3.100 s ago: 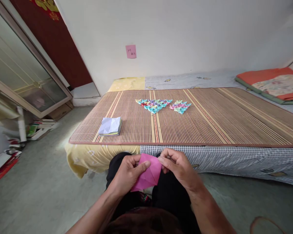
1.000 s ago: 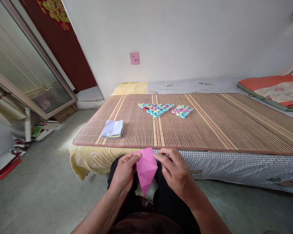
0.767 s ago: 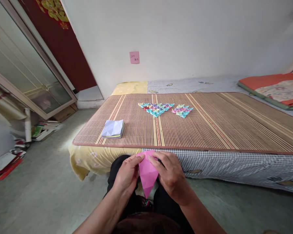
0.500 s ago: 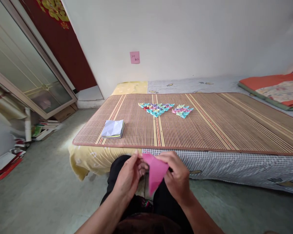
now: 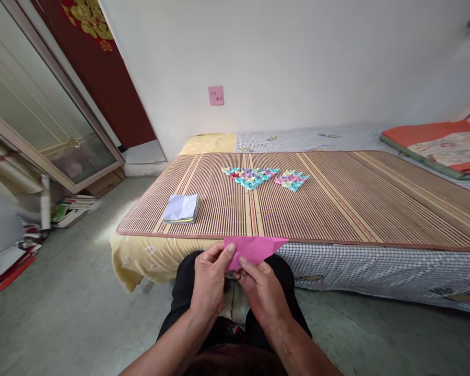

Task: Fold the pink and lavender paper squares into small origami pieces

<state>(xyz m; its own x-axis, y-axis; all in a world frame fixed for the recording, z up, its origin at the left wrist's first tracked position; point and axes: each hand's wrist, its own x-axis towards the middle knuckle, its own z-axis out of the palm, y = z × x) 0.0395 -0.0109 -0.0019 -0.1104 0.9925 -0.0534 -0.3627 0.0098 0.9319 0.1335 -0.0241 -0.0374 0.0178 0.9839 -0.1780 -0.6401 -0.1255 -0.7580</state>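
I hold a folded pink paper [image 5: 256, 246] over my lap, just in front of the bed's near edge. It lies flat, with a point sticking out to the right. My left hand [image 5: 210, 279] pinches its left end with thumb and fingers. My right hand [image 5: 261, 292] grips it from below, fingers closed on its lower edge. On the striped bamboo mat [image 5: 356, 203] lie a stack of paper sheets [image 5: 181, 208] and two clusters of small folded coloured pieces: a larger one [image 5: 250, 176] and a smaller one [image 5: 292, 180].
The bed [image 5: 376, 266] fills the middle and right, with folded orange bedding [image 5: 438, 143] at the far right. A glass-door cabinet [image 5: 43, 125] and piled books [image 5: 68, 206] stand on the floor at left. A pink note [image 5: 216, 95] sticks to the wall.
The pink paper went from hanging point-down to lying flat with its point to the right. My right hand moved from the paper's top to beneath it.
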